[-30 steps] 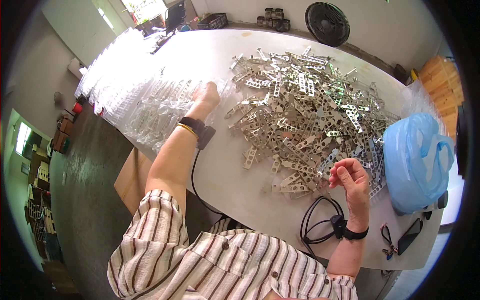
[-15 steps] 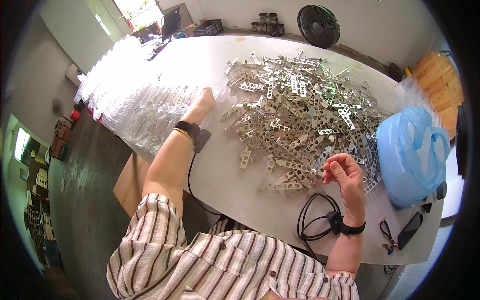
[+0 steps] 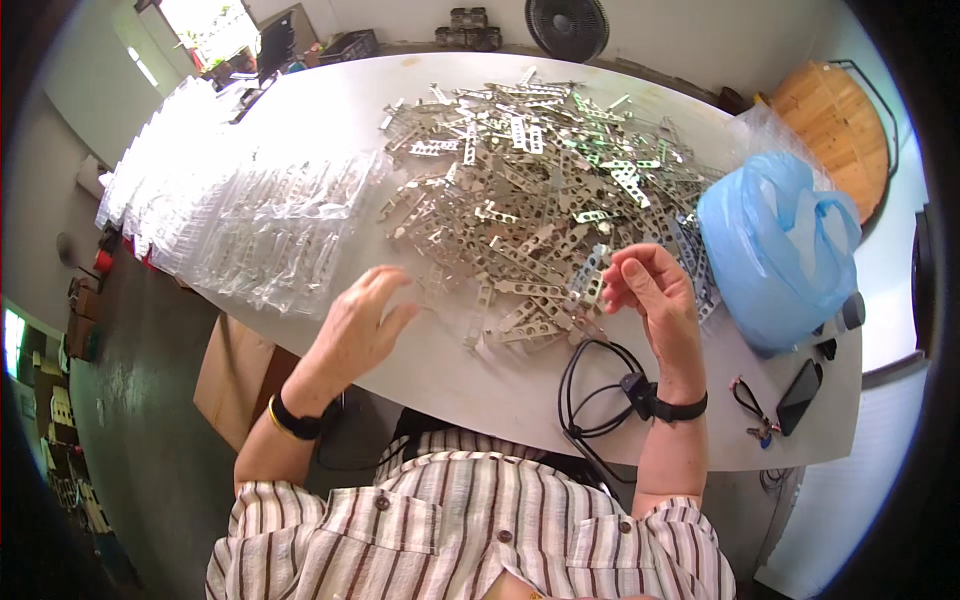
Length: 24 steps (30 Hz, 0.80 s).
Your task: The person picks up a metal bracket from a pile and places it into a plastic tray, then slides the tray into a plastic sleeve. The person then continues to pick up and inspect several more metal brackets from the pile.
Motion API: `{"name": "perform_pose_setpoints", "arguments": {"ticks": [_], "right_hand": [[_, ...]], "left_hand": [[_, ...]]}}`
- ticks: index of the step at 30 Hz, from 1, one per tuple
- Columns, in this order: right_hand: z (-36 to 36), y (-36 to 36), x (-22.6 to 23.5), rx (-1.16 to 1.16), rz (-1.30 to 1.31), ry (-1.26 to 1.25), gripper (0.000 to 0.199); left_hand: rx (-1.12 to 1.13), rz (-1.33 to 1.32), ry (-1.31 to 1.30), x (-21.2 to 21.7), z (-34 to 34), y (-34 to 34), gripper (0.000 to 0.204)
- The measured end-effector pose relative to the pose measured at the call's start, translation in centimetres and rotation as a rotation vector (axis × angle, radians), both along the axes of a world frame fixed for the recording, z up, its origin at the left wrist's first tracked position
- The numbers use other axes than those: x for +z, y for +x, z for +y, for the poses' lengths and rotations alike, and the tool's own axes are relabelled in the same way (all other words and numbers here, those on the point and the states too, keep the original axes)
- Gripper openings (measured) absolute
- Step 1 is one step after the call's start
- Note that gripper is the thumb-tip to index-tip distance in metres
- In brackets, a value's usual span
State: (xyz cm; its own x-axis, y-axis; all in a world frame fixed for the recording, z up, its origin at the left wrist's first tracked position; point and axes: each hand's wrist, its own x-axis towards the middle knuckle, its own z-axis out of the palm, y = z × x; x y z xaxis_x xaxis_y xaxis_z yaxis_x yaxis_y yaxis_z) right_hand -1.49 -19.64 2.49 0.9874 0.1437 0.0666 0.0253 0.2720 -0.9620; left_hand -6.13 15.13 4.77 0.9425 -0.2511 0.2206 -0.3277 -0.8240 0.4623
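My left hand (image 3: pixel 362 325) is over the near left of the table, palm down, thumb and fingers apart, holding nothing I can see. My right hand (image 3: pixel 655 290) is at the near right edge of a large heap of flat metal pieces with punched holes (image 3: pixel 540 200). Its fingers curl loosely beside the thumb, with nothing visible between them. Left of the heap, clear plastic bags of metal pieces (image 3: pixel 285 215) lie in overlapping rows, partly washed out by glare. A blue plastic bag (image 3: pixel 765 250) stands right of my right hand.
A looped black cable (image 3: pixel 572 395) lies below my right hand. A phone (image 3: pixel 800 397) and a bunch of keys (image 3: pixel 765 435) are on the table's right side. Beyond the white table (image 3: pixel 420 370) stands a black fan (image 3: pixel 567 28). Cardboard (image 3: pixel 232 375) leans below the left edge.
My left hand has drawn back from the bagged pieces toward me, and its fingers have spread. My right hand stays near the heap's edge. The whole view has shifted.
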Motion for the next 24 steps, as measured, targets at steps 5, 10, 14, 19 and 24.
{"name": "perform_pose_setpoints", "arguments": {"ticks": [5, 10, 14, 19, 24], "right_hand": [[-0.9, -0.6, 2.3, -0.057, -0.068, -0.046, 0.018], [-3.0, -2.6, 4.6, -0.154, -0.122, -0.135, 0.019], [-4.7, -4.2, 4.5, -0.172, -0.101, -0.227, 0.018], [-6.3, -5.4, 1.5, -0.066, 0.066, -0.423, 0.015], [-7.3, -6.9, -1.3, 0.096, 0.214, -0.589, 0.022]], "left_hand": [[0.028, -0.064, -0.061, -5.2, 0.4, -3.3, 0.030], [0.019, -0.193, -0.021, -9.7, 1.9, -3.0, 0.031], [0.053, -0.234, -0.030, -11.2, 1.8, -2.2, 0.032], [0.067, -0.267, -0.031, -11.9, 1.8, -1.6, 0.032], [0.104, -0.235, -0.025, -11.2, 2.0, -1.8, 0.023]]}}
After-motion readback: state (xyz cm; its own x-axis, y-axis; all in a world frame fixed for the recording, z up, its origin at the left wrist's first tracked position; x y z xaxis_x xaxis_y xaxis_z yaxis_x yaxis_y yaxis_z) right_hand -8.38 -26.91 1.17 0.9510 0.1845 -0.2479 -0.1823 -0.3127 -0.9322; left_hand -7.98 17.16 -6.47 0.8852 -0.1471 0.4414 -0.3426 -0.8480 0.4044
